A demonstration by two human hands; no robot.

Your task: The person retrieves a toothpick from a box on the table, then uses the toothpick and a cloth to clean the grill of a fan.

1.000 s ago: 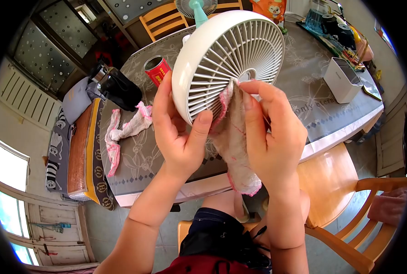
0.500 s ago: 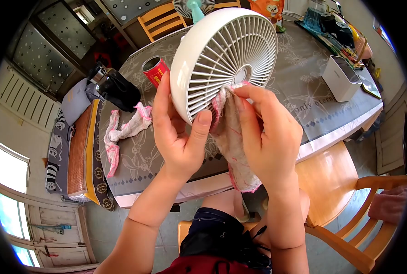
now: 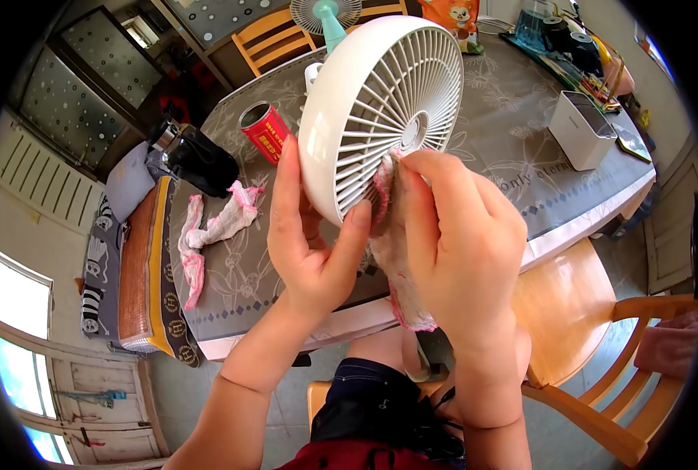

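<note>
A white fan head (image 3: 323,117) with a round slatted grille is tilted up above the table. My left hand (image 3: 317,251) grips its lower left rim, thumb in front and fingers behind. Between the thumb and fingers of my right hand (image 3: 466,235) is a pinched pink-edged white cloth (image 3: 400,270), pressed against the grille just below the hub. The cloth's lower part hangs down in front of the table edge. Part of it is hidden behind my right hand.
On the table (image 3: 490,117) stand a red can (image 3: 267,135), a black thermos (image 3: 200,160) and a white box (image 3: 580,131). A second cloth (image 3: 222,223) lies crumpled at the left. Behind the fan is a small green fan (image 3: 331,27). A wooden chair (image 3: 568,298) stands at the right.
The fan head has turned slightly, so its grille faces further right. My right hand has shifted with the cloth, which now hangs narrower and more covered by the hand.
</note>
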